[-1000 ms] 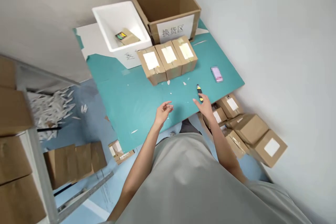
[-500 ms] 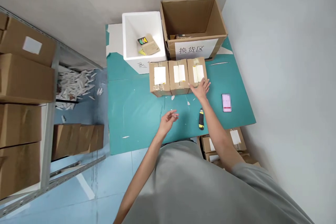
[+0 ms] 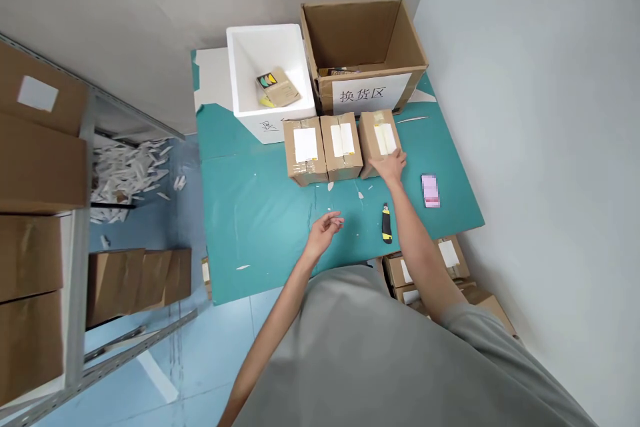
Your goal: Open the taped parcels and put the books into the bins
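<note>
Three small taped cardboard boxes with white labels stand in a row on the green tabletop (image 3: 260,213). My right hand (image 3: 391,164) grips the front of the right-hand cardboard box (image 3: 371,140), its thumb on the left side and fingers at the right corner. A narrow gap separates that box from the middle box (image 3: 334,121); the left box (image 3: 294,172) stands against the middle one. Over the table nearer to me, my left hand (image 3: 323,235) holds nothing, its fingers loosely bent and apart. A black and yellow utility knife (image 3: 387,223) lies below my right hand.
Behind the boxes are a white foam bin (image 3: 240,80) with packets inside and a large open carton (image 3: 370,97) with a handwritten label. A phone (image 3: 431,191) lies at the right. A shelf of cartons (image 3: 40,167) stands left; more boxes (image 3: 450,252) sit below the table's right front edge.
My right hand has closed on the right-hand box and shifted it rightward, opening a gap beside the middle box. My left hand has barely moved. The view has tilted slightly.
</note>
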### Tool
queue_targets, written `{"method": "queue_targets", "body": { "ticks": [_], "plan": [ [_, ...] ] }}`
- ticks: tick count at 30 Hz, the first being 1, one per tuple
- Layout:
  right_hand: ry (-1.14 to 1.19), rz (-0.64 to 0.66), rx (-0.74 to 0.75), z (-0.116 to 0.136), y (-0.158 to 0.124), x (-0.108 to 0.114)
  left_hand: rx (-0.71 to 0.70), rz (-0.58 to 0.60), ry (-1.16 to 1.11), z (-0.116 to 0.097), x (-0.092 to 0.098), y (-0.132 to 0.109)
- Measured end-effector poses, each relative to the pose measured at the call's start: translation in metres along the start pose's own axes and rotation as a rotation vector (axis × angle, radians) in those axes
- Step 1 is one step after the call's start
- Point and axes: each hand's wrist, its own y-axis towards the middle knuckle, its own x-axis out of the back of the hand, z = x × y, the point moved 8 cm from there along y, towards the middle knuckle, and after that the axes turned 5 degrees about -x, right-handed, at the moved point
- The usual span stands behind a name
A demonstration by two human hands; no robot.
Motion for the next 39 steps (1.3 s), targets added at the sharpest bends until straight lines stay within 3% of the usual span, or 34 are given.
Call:
{"method": "queue_targets", "body": {
  "ticks": [3, 7, 10, 12, 15, 19, 23, 26, 31, 35, 37, 39],
  "plan": [
    [0.05, -0.146, -0.029, -0.03, -0.04, 0.05, 0.026, 0.016, -0.05, 0.0, 0.022, -0.006],
    [-0.058, -0.28, -0.035, -0.072, -0.139, 0.115, 0.045, -0.017, -0.081, 0.006, 0.07, -0.019],
    [-0.115, -0.27, -0.014, -0.09, -0.217, 0.139, 0.075, -0.037, -0.084, 0.02, 0.108, -0.031],
    [-0.115, -0.226, 0.019, -0.093, -0.26, 0.138, 0.088, -0.038, -0.07, 0.032, 0.131, -0.038],
    [-0.063, -0.113, 0.112, -0.082, -0.307, 0.113, 0.094, -0.054, -0.041, 0.048, 0.159, -0.044],
    [-0.031, 0.138, 0.297, -0.042, -0.344, 0.047, 0.077, -0.088, 0.006, 0.06, 0.185, -0.044],
    [-0.148, 0.404, 0.519, 0.0, -0.359, -0.018, 0.007, -0.111, 0.081, 0.062, 0.203, -0.048],
    [-0.191, 0.568, 0.65, 0.017, -0.353, -0.051, -0.021, -0.163, 0.094, 0.067, 0.212, -0.064],
    [-0.277, 0.728, 0.729, 0.018, -0.319, -0.085, 0.043, -0.262, 0.096, 0.088, 0.204, -0.097],
    [-0.231, 0.742, 0.742, 0.006, -0.304, -0.09, 0.062, -0.306, 0.087, 0.099, 0.199, -0.103],
    [-0.192, 0.716, 0.677, -0.01, -0.302, -0.087, 0.094, -0.312, 0.081, 0.105, 0.205, -0.099],
    [-0.162, 0.699, 0.518, -0.036, -0.302, -0.086, 0.161, -0.308, 0.103, 0.115, 0.213, -0.095]
  ]
}}
